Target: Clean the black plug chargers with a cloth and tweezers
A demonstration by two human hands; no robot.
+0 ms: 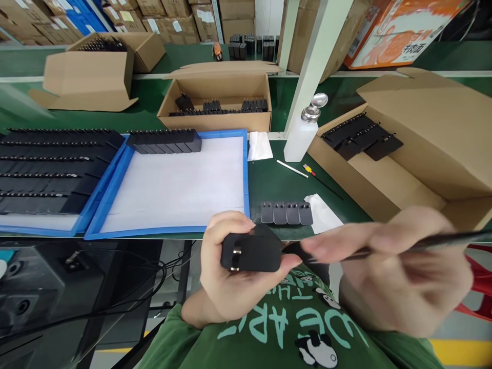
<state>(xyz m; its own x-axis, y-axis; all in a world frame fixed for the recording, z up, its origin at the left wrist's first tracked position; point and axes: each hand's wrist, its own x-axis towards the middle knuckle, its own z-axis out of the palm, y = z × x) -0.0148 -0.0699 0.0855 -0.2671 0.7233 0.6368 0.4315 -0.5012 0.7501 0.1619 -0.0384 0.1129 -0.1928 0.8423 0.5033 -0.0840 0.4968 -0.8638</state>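
Observation:
My left hand (226,277) is wrapped round a black power adapter (251,251), whose metal prongs face up toward me. Close to its right end, my right hand (400,271) is smeared by motion. The fingers there are closed on a dark, slender tool (434,242), too blurred to name more exactly. Just beyond both hands, a short row of black adapters (286,212) lies on the green bench beside a white cloth (323,212).
A blue-rimmed tray (246,179) carries a row of adapters (165,141); a fuller tray is left. Open cartons stand at the back (219,123) and right (346,184). Near the post (315,56) are a white pump bottle (302,136), a white stick (292,168) and a cable (323,180).

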